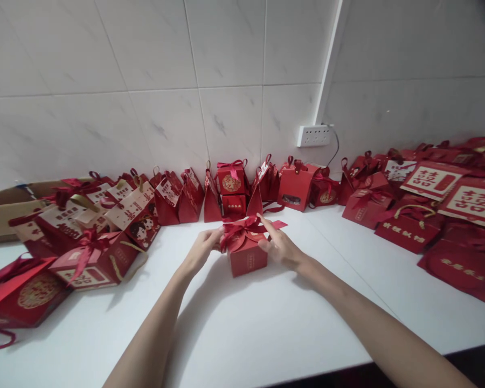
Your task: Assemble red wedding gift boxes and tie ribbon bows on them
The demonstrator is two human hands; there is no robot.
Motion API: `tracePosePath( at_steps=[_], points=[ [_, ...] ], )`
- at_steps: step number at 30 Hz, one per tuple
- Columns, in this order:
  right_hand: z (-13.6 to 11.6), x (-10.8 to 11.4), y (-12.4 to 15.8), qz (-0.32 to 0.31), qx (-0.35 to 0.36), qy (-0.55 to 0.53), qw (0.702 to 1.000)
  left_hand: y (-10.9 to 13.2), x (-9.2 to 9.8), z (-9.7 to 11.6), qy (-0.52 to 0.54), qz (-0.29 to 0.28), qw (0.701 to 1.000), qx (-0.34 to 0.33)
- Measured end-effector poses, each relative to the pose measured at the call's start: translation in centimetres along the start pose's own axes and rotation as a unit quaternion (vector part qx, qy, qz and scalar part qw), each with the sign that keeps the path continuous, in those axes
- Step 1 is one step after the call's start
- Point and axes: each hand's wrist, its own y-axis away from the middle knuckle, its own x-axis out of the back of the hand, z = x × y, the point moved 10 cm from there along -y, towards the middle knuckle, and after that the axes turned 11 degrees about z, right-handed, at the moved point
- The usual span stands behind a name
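A red gift box (248, 260) stands upright on the white table, between my two hands. A dark red ribbon bow (244, 229) is tied across its top, above folded petal-like flaps. My left hand (204, 249) grips the upper left side of the box, its fingertips by the bow's left loop and partly hidden. On the opposite side, my right hand (282, 249) has its thumb against the box wall and a finger reaching up to the ribbon. One ribbon tail (279, 224) sticks out behind the right fingers.
Behind, a row of red boxes (297, 186) lines the tiled wall. More boxes cluster at left (101, 261) and are piled at right (456, 261). An open cardboard carton (8, 226) sits far left. A power strip (314, 136) is mounted on the wall.
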Motion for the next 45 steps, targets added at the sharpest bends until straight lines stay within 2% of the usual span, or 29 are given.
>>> tracePosePath(
  at_steps=[4,6,9,13,20,23,27,29,32,37,41,45],
  points=[
    [0.4,1.4,-0.3,0.077,-0.042,-0.041,0.995,0.5,-0.3,0.1,-0.090,-0.030,0.995,0.009],
    [0.5,1.9,-0.5,0.109,-0.059,-0.066,0.990,0.6,-0.6,0.3,-0.093,-0.044,0.995,0.015],
    [1.6,2.5,-0.8,0.154,-0.110,-0.132,0.973,0.6,-0.7,0.4,-0.032,-0.052,0.998,0.018],
    [3.7,2.6,-1.0,0.181,-0.200,-0.253,0.929,0.1,0.1,-0.5,0.074,-0.021,0.996,0.051],
    [4.5,1.7,-1.1,0.115,-0.253,-0.334,0.901,-0.3,1.5,-1.0,0.149,0.035,0.985,0.078],
    [4.3,1.9,-1.1,0.121,-0.249,-0.366,0.889,-0.4,2.1,-0.9,0.180,0.068,0.978,0.077],
    [2.6,2.2,-1.9,0.124,-0.212,-0.402,0.882,-1.1,2.9,1.2,0.203,0.122,0.972,0.007],
    [1.3,1.9,-2.6,0.101,-0.203,-0.409,0.884,-1.8,2.3,3.1,0.191,0.114,0.974,-0.032],
    [-0.4,1.3,-4.1,0.061,-0.216,-0.406,0.886,-3.0,0.6,5.0,0.153,0.069,0.985,-0.037],
    [-2.6,0.5,-6.1,-0.013,-0.227,-0.441,0.868,-4.6,-0.8,5.9,0.120,0.020,0.992,-0.028],
    [-2.6,0.5,-6.7,-0.005,-0.195,-0.400,0.896,-4.8,-0.5,5.3,0.106,0.029,0.994,-0.030],
    [-2.4,1.0,-6.8,0.046,-0.164,-0.344,0.923,-4.5,0.3,5.2,0.109,0.082,0.989,-0.050]
  ],
)
